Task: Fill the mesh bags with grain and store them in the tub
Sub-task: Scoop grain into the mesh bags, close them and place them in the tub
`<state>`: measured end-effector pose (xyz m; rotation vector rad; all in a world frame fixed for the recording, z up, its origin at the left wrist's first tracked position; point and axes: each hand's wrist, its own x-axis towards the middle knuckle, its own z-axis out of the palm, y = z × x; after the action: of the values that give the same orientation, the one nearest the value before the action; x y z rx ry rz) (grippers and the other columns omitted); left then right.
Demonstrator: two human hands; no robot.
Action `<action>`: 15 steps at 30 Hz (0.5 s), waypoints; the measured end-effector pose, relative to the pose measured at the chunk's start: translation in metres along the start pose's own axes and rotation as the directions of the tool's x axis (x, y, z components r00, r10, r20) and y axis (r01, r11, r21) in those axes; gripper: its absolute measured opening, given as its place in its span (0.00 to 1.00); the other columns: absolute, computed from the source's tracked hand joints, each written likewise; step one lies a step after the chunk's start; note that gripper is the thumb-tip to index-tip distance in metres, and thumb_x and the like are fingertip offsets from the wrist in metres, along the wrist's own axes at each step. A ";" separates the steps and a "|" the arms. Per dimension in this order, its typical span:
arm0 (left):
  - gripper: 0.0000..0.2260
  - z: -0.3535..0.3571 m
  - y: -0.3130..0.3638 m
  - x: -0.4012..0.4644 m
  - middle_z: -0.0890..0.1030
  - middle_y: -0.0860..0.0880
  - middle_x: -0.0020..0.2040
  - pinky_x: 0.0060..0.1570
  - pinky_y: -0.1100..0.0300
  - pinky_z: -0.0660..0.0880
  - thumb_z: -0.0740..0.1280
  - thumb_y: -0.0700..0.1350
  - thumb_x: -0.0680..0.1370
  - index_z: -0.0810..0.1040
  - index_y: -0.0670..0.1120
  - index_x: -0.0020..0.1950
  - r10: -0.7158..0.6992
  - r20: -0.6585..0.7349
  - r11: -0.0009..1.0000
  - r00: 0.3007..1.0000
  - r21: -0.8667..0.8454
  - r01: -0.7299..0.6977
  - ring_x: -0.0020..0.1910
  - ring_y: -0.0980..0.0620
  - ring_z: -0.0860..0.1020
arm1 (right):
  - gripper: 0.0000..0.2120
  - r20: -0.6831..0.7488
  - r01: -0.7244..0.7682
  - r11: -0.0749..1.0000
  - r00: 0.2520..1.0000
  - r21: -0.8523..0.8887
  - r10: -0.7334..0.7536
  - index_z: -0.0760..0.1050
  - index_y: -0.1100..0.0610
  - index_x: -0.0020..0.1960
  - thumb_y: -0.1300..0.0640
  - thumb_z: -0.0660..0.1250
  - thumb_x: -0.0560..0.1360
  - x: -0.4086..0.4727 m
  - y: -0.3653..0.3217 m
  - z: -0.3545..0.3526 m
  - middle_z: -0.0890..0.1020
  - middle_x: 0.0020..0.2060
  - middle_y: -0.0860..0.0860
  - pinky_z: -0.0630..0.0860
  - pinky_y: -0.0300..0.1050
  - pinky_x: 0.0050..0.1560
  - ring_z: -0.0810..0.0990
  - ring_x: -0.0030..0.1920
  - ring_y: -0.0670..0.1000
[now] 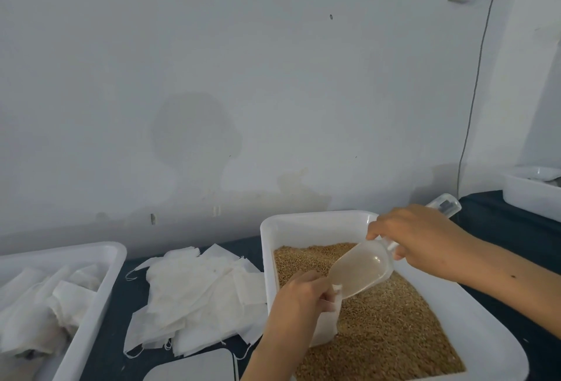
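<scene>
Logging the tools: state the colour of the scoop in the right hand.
The scoop is clear, colourless plastic, gripped by the right hand; the head view shows it best.

Stained pale wall (243, 77), dark tabletop (498, 222).

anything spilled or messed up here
No spilled grain shows: it all lies inside the grain tub. The scoop in the right hand tips into the bag held by the left hand over that tub. The only untidy thing is the loose heap of empty bags on the table.
</scene>
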<state>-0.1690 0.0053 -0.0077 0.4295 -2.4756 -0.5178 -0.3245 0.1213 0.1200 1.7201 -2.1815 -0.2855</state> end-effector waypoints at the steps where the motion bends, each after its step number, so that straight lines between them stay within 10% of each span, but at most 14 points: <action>1: 0.05 0.000 0.000 0.000 0.78 0.49 0.51 0.41 0.74 0.59 0.66 0.42 0.77 0.80 0.42 0.49 -0.005 -0.008 1.000 1.000 0.004 0.006 0.49 0.58 0.68 | 0.24 -0.011 -0.001 1.000 1.000 -0.010 0.001 0.67 0.41 0.66 0.62 0.62 0.76 0.000 0.001 0.001 0.75 0.57 0.40 0.57 0.39 0.42 0.72 0.58 0.45; 15: 0.13 0.002 -0.004 -0.002 0.71 0.54 0.45 0.43 0.82 0.65 0.56 0.31 0.79 0.66 0.50 0.47 -0.246 -0.198 0.965 0.949 -0.147 0.219 0.43 0.58 0.72 | 0.15 0.230 -0.241 0.949 0.954 0.205 0.193 0.74 0.45 0.57 0.60 0.67 0.74 -0.016 0.008 0.063 0.77 0.54 0.43 0.72 0.36 0.55 0.77 0.52 0.42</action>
<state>-0.1672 0.0032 -0.0118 0.6951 -2.1844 -0.6784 -0.3525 0.1353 0.0629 1.6026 -2.6250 -0.1641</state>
